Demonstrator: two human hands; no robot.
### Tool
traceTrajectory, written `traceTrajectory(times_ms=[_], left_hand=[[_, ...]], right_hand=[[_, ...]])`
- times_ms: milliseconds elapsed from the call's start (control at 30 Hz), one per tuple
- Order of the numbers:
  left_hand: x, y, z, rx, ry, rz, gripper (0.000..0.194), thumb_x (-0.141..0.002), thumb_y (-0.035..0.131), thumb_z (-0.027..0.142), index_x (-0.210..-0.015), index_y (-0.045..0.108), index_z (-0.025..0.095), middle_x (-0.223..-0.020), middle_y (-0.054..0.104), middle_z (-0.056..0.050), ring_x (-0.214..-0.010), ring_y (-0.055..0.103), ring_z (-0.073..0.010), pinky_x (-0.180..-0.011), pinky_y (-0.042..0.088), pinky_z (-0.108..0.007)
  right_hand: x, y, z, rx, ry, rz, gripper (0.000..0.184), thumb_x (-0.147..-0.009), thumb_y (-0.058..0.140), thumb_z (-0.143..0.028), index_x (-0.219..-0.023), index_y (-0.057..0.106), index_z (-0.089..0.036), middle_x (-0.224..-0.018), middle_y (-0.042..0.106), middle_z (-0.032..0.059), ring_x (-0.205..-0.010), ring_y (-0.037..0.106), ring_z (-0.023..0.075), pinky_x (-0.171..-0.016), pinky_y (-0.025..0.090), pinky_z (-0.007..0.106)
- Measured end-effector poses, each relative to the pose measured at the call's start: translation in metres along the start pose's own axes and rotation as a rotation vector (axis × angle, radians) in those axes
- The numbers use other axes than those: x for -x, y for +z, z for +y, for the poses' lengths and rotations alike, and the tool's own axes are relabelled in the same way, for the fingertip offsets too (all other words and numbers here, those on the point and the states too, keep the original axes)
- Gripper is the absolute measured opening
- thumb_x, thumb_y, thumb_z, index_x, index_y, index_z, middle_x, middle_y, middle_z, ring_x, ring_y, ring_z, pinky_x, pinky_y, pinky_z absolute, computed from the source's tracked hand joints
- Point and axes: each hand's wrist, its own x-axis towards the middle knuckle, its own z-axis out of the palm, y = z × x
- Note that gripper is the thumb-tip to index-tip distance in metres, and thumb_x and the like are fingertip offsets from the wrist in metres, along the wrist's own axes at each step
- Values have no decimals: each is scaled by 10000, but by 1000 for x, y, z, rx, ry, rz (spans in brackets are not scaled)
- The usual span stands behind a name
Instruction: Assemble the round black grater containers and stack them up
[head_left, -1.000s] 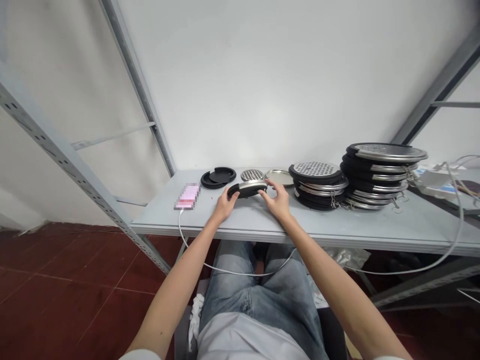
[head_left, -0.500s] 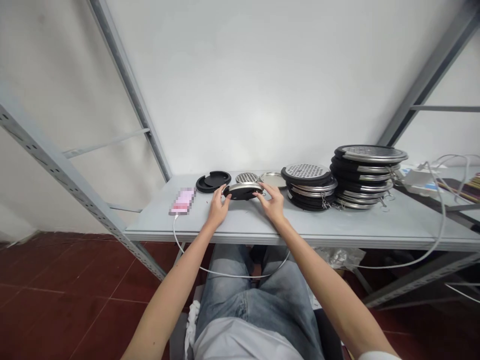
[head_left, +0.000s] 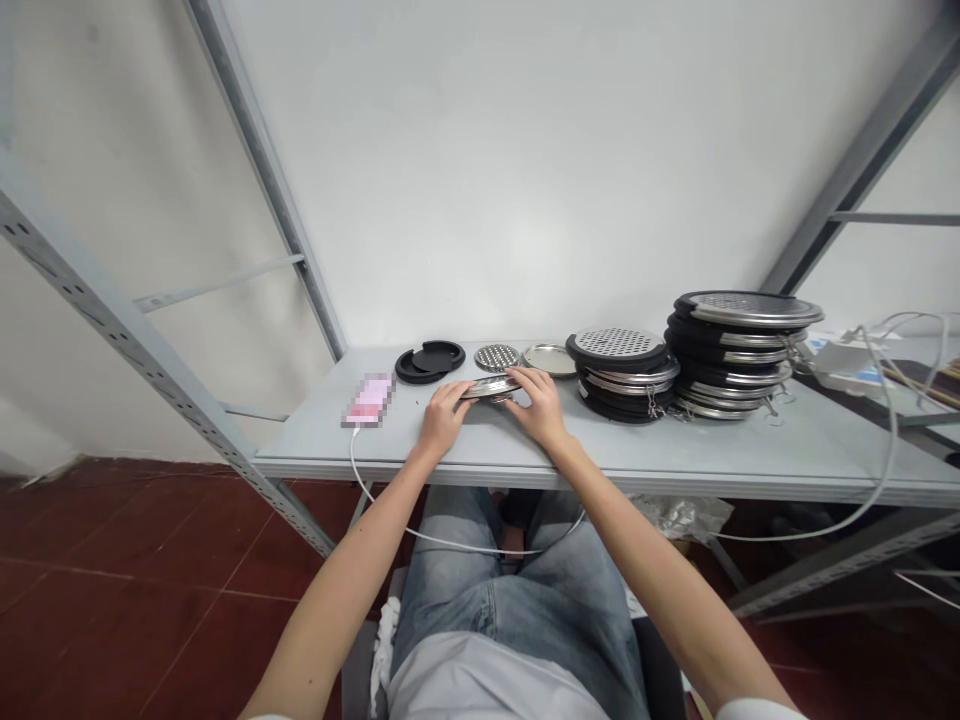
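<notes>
Between my two hands is a round metal disc point(head_left: 491, 386), its silvery rim facing me and held just above the table. My left hand point(head_left: 442, 415) grips its left edge, and my right hand point(head_left: 541, 408) grips its right edge with fingers on top and thumb below. Behind it lie a small perforated metal plate point(head_left: 498, 357) and a shallow round metal lid point(head_left: 551, 359). To the left rests a black round holder point(head_left: 430, 361) with a notched rim. The underside of the held disc is mostly hidden.
Right of my hands stands a short stack of black-and-metal round pieces point(head_left: 624, 375) with small chains. A taller stack point(head_left: 739, 355) is beside it. A phone point(head_left: 369, 400) with a white cable point(head_left: 480, 549) lies at left. Metal shelf posts point(head_left: 259, 160) flank the table point(head_left: 600, 452).
The held disc has tipped so its silvery side shows, where its black underside faced me before. My fingers have shifted over its edges, and the view has moved slightly.
</notes>
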Motion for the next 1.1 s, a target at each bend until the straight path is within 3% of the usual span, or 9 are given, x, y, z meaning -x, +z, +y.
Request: traceTrajectory(times_ms=[433,667,833,1100], left_hand=[[1,3,-6,-6,11,-2,327,-907,535,206,-1228,598,220,-1228,638,-67,-1181,555,-212,-1055,409,-389],[-1,3,-4,-40,-5,-22,309,-914,541,256,-1217,594,230,-1204,644,-67,-1152,569,-218,-1040,415,-397],[1,2,-1,-89,36,-26,347,-903,563,271,-1248,569,234,-1233,623,-74,-1183,546,-228,-1058,397,-406],[2,4,-7,-142,132,-2,296,-914,530,196,-1198,612,194,-1213,650,-87,-1170,577,-225,-1032,454,-420]], right_hand=[[5,1,11,-4,53,1,281,-882,563,-343,-1114,692,-253,-1111,702,54,-993,609,263,-908,479,461],[0,-2,-4,52,17,-38,354,-900,510,-303,-1234,619,-260,-1283,608,49,-1165,535,275,-1013,415,484],[0,-1,-6,45,-35,-77,290,-923,499,-329,-1135,680,-250,-1101,702,51,-1048,594,248,-953,453,425],[4,1,-3,101,-121,-34,258,-911,538,-276,-1113,691,-230,-1062,724,46,-909,630,221,-836,498,391]])
